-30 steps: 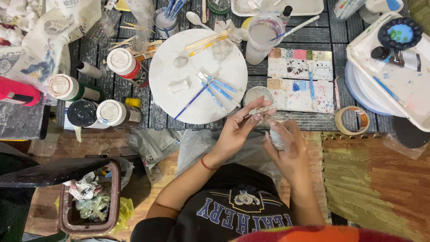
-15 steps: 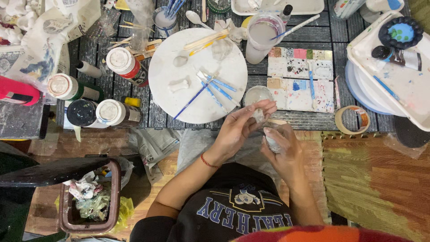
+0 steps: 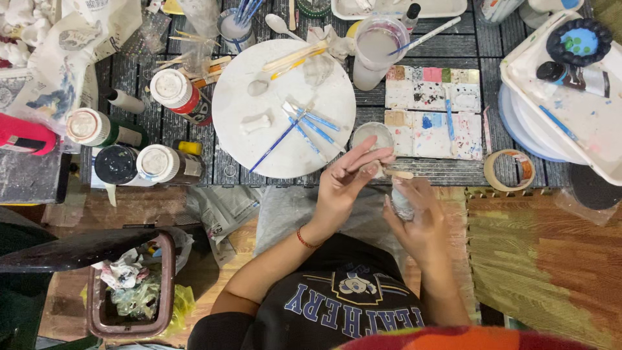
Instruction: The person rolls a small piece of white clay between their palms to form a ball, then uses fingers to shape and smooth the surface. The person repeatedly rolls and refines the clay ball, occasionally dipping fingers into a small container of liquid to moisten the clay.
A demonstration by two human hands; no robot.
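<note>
Two hands closed: left (image 3: 346,185) on stick (image 3: 395,173) lying sideways, right (image 3: 421,223) on white figure (image 3: 402,204)

Even, bright light falls from overhead and the colours read strong. The white plate (image 3: 283,107) nearly blows out, with brush shadows short and soft on it. Bottle caps (image 3: 170,85) glare pale. The left hand (image 3: 343,181) smears slightly at the fingertips, and the right hand (image 3: 418,223) is soft too. Lower left goes dim around the bin (image 3: 129,291). The edges bend and stretch, and the shirt at the bottom sits out of focus.
</note>
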